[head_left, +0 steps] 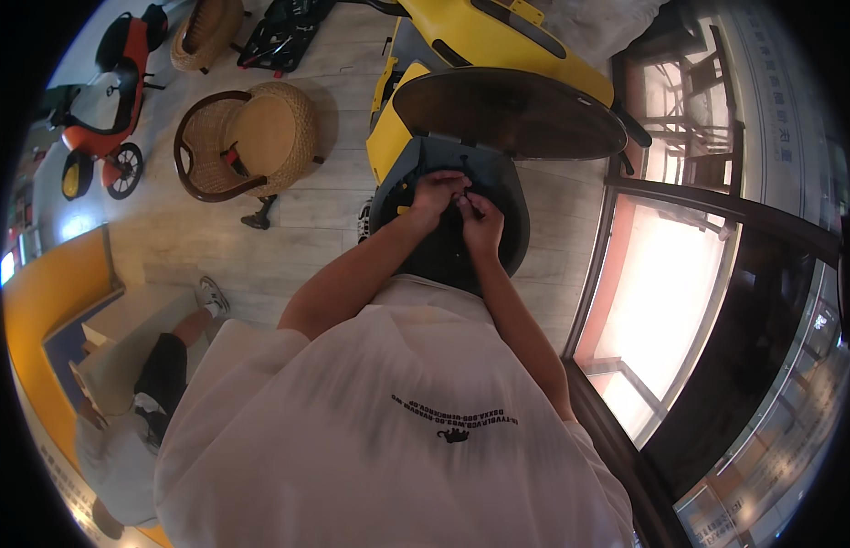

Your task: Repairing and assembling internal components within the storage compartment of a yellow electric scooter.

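My left hand and my right hand meet over the dark grey body section of a yellow scooter. The fingertips of both are closed and almost touch. Something small and dark seems to be between them, too small to name. Just beyond my hands, a large dark oval panel stands tilted up from the scooter. Small yellow parts show on the dark section beside my left wrist. What lies beneath my palms is hidden.
A wicker chair stands to the left on the wood-look floor. Behind it lies an opened black tool case. An orange scooter is at far left. Another person sits at lower left. Dark-framed windows line the right.
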`<state>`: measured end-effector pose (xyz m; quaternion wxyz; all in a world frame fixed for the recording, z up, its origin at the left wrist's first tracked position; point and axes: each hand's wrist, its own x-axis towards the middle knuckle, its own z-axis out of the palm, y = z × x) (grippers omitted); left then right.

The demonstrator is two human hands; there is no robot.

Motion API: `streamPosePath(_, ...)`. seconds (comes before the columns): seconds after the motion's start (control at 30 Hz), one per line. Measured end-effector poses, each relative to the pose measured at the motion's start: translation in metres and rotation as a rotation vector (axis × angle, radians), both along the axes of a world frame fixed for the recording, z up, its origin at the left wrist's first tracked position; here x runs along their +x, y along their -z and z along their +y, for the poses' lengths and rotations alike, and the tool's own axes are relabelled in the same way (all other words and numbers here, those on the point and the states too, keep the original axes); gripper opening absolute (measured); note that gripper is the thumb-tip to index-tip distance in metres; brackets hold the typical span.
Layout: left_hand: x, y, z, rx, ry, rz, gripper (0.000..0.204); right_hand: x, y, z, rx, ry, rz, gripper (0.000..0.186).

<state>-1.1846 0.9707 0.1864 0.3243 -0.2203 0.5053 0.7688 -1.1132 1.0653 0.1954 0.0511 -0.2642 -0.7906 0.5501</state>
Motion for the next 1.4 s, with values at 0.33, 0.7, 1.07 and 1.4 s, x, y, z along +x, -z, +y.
streamPosePath(0.33,-0.007,0.009,0.004,-0.019,0.056,0.016,0.021,-0.003,0.001,0.004,-0.089,-0.011,-0.099,0.023)
streamPosePath(0.7,-0.011,0.009,0.005,0.073,0.013,-0.096,0.012,0.005,-0.015,0.008,-0.95,0.362,-0.271,0.03)
streamPosePath(1.07,-0.01,0.003,0.008,0.149,0.046,-0.154,0.013,-0.004,-0.047,0.004,-0.176,-0.082,-0.277,0.033)
streamPosePath(1.4,-0.018,0.013,0.008,0.323,0.033,-0.229,0.019,-0.006,-0.025,0.01,-1.219,0.117,-0.195,0.027)
